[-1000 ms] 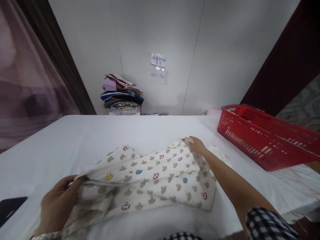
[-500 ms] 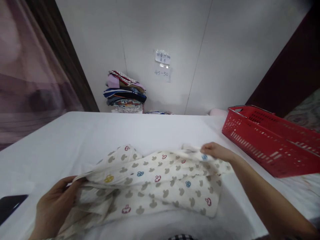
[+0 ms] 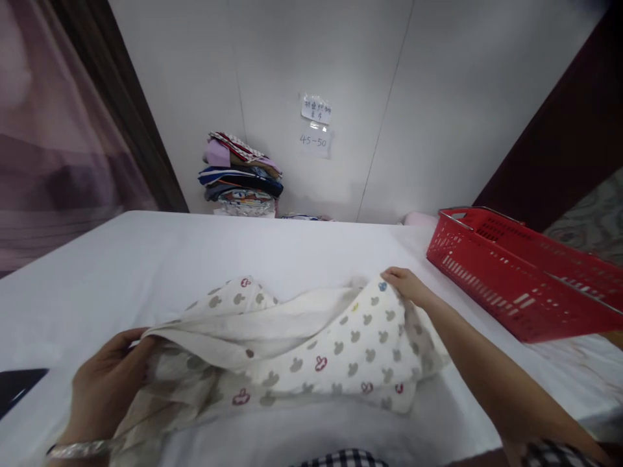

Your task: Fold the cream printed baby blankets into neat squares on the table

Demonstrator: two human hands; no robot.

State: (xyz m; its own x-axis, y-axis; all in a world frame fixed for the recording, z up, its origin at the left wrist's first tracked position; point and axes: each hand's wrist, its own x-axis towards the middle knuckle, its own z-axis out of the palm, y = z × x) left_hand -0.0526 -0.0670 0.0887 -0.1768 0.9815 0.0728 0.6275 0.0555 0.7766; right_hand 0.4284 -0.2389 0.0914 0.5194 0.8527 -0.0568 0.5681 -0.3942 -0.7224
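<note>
A cream cloth garment (image 3: pixel 335 363) printed with grey, red, blue and yellow mushrooms lies spread across the white table. At its left end my left hand (image 3: pixel 109 379) pinches an edge between thumb and fingers. My right hand (image 3: pixel 405 285) grips the upper right edge and holds it raised off the table. Between the two hands the upper layer is parted, so the plain cream inside shows. A small brown spot, perhaps a button, is on the inner strip. The lower left part of the cloth is bunched under my left wrist.
A red plastic basket (image 3: pixel 516 279) with metal handles stands at the right on the white table (image 3: pixel 160 259). Folded clothes (image 3: pixel 241 175) are stacked behind the far edge, against the wall. A dark flat object (image 3: pixel 19 386) lies at the left edge. Paper signs (image 3: pixel 315 126) hang on the wall.
My right hand has lifted the garment's edge and moved slightly left, opening the upper layer so the plain inside shows. My left hand keeps its pinch in nearly the same place.
</note>
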